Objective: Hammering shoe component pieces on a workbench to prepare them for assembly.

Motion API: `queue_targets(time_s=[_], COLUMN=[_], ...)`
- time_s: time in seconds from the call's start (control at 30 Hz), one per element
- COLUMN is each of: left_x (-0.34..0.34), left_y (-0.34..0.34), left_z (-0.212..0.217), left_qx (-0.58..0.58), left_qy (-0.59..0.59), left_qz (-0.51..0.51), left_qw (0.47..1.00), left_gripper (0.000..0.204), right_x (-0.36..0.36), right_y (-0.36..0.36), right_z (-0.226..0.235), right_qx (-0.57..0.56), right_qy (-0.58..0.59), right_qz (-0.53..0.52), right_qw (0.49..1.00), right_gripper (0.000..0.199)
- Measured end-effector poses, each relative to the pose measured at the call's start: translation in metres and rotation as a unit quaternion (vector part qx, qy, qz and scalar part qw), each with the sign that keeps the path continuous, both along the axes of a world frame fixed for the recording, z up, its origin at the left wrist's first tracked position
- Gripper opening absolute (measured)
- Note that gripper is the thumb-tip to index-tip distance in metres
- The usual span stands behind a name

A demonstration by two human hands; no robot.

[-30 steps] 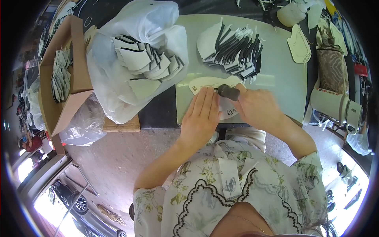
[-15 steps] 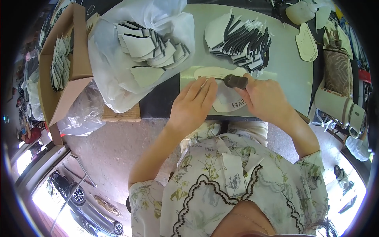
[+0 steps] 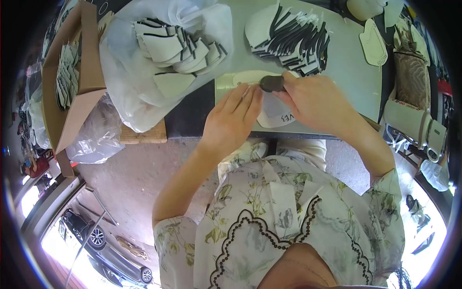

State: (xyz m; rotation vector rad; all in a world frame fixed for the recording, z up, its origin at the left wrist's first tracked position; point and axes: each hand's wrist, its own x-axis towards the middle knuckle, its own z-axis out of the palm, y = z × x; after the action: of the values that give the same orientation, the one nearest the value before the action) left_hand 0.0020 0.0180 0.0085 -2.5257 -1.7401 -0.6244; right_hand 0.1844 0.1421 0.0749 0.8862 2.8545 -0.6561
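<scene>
Dark tool [image 3: 272, 84] in right hand [image 3: 317, 100]; left hand [image 3: 230, 116] beside

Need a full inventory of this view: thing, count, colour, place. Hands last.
Tool: 1, dark handle, in right hand
Pale pattern pieces: count unclear, off-white, at the hands
Board: 1, grey-green, on black table
Pile of pieces: 1, black and white, board's far side
White plastic bag: 1, left of pile
Bag's pieces: several, white with black edges
Cardboard box: 1, brown, far left, white pieces inside
Clear bag: 1, beside box
Template: 1, cream, board's right edge
Car: 1, grey, lower left
Background clutter: too small to count
Shirt: 1, white floral, lower centre
Left hand: 1, bare, flat
Right hand: 1, bare, gripping tool
</scene>
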Motion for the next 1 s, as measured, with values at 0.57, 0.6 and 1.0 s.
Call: queue_targets(time_s=[0.57,0.6,1.0], left_x=[0.003,0.003,-0.001], left_y=[-0.006,-0.005,-0.002], left_z=[-0.013,-0.013,-0.022], left_qx=[0.028,0.028,0.009], left_qy=[-0.056,-0.057,-0.198], left_qz=[0.03,0.032,0.032], left_qw=[0.998,0.998,0.98], left_gripper=[0.042,0.042,0.057], right_x=[-0.011,-0.014,-0.006], right_y=[0.017,0.018,0.016], right_z=[-0.006,-0.005,-0.015], right_qx=[0.009,0.015,-0.012], right_qy=[0.032,0.062,0.035], right_qz=[0.032,0.033,0.032], right_qw=[0.999,0.997,0.999], right_gripper=[0.032,0.031,0.023])
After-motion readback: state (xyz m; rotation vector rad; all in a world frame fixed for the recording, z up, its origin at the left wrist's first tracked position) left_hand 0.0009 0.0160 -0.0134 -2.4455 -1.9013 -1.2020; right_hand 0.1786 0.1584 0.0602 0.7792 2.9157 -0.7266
